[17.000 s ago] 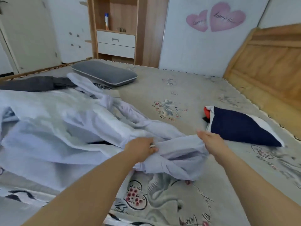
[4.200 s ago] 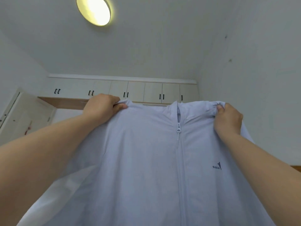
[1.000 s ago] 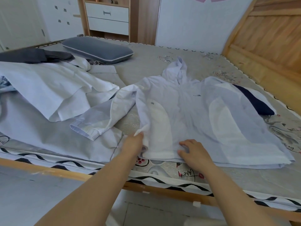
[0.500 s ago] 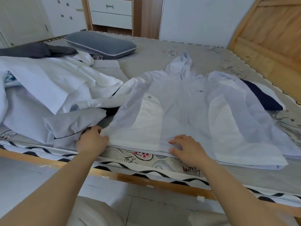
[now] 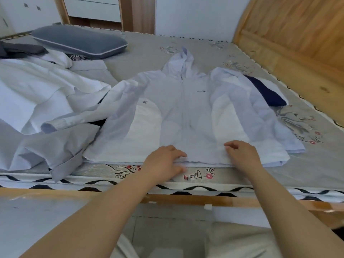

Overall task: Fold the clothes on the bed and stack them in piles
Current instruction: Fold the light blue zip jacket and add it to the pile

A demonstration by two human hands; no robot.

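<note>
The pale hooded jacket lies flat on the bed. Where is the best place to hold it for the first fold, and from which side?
Probably take the jacket's left sleeve near its cuff, coming from the left with the left hand. That sleeve sprawls outward over other clothes, while the body already lies flat, zipper up.

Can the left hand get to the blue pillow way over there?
Probably not from here: the left hand rests at the jacket hem, and the pillow lies across the bed beyond heaped clothes.

bare forearms [image 5: 104, 211], light beige trousers [image 5: 232, 241]
</note>
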